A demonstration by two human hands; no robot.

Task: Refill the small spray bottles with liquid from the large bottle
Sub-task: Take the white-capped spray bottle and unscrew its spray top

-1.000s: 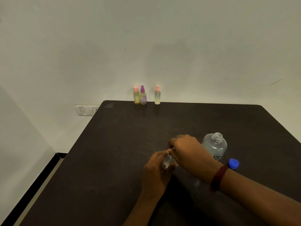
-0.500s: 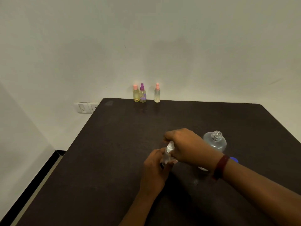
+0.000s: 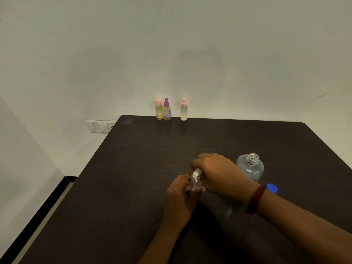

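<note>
A small clear spray bottle (image 3: 194,182) stands on the dark table (image 3: 133,168) near its middle. My left hand (image 3: 180,195) grips its body from the left. My right hand (image 3: 217,173) reaches over from the right and its curled fingers hold the white spray top (image 3: 197,172). Just behind my right hand stands the large clear bottle (image 3: 251,168), upright with its neck uncapped. Its blue cap (image 3: 272,188) lies on the table beside my right wrist.
Three small spray bottles stand at the table's far edge by the wall: a yellow one with a pink top (image 3: 159,109), one with a purple top (image 3: 167,109) and a pale one with a pink top (image 3: 183,109). A wall socket (image 3: 101,126) sits left of the table.
My right hand has lifted a little and the white spray top now shows under its fingers. The small bottle stands more upright in my left hand.
</note>
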